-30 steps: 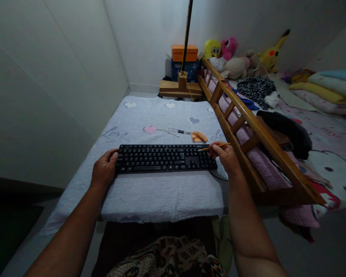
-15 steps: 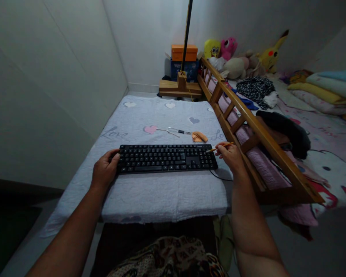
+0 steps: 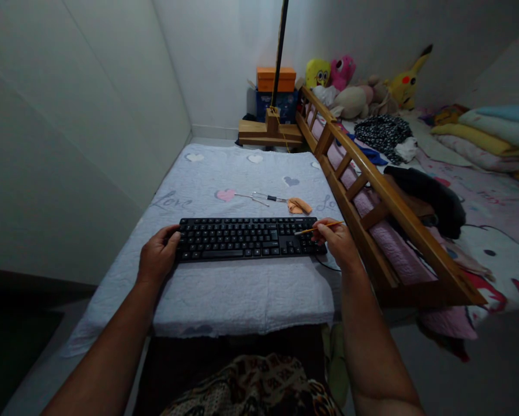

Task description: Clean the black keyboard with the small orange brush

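Note:
A black keyboard (image 3: 233,238) lies flat on the cloth-covered table. My left hand (image 3: 159,253) grips its left end, thumb on top near the edge and fingers curled round the side. In my right hand (image 3: 333,240) a thin paintbrush (image 3: 306,231) is pinched, its yellowish handle pointing right and its pale tip over the keys left of the number pad. Whether the tip touches the keys I cannot tell. Behind the keyboard lie a thin metal tool with a dark sleeve (image 3: 272,198) and a crumpled orange cloth (image 3: 299,205).
The pale table cloth (image 3: 242,294) has printed hearts. A wooden bed rail (image 3: 372,190) runs close along the right of the table. At the back stands a wooden base (image 3: 268,132) with a dark pole, beside an orange box (image 3: 276,79). Plush toys and folded bedding lie on the bed.
My right hand has moved left with the paintbrush, from the number pad toward the keys beside it. My left hand and the keyboard stay in place.

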The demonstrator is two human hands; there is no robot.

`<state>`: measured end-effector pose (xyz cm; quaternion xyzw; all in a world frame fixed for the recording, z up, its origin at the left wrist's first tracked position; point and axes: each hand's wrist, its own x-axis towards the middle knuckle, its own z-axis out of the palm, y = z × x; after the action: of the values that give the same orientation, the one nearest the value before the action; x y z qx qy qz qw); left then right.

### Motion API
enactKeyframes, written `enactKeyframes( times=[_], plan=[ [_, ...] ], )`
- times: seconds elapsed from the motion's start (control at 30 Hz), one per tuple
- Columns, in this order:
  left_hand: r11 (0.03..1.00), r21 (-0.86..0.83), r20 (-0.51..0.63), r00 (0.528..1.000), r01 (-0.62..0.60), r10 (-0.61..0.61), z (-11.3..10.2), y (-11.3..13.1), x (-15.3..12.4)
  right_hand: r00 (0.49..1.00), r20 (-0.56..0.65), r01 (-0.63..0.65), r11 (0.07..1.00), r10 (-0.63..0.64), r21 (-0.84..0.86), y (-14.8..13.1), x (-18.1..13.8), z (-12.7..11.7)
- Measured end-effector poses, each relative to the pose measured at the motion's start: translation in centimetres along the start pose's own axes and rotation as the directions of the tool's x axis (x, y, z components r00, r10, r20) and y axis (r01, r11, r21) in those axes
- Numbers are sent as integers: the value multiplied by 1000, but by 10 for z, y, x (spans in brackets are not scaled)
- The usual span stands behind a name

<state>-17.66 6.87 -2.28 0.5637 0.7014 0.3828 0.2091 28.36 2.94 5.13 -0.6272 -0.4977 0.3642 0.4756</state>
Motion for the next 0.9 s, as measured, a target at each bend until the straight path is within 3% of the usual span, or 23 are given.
enactKeyframes(
  times=[0.17,0.53,0.63,0.77,0.9],
  plan=[
    [1000,1,-2,1000,-13,13,1,-2,1,999,-17,-35,995,33,-91,7,2,6],
    [1000,6,-9,1000,-18,18,1,-1,1,985,-155,24,953,-74,-301,8,-2,-31],
    [1000,10,-2,1000,-14,14,1,-3,1,981,-169,56,971,-97,-234,5,-7,-25],
    [1000,15,9,1000,-12,11,1,-4,1,998,-57,34,995,-39,-90,1,-12,-1],
    [1000,26,7,1000,-14,14,1,-4,1,999,-38,-10,994,6,-108,3,-11,11]
  ],
)
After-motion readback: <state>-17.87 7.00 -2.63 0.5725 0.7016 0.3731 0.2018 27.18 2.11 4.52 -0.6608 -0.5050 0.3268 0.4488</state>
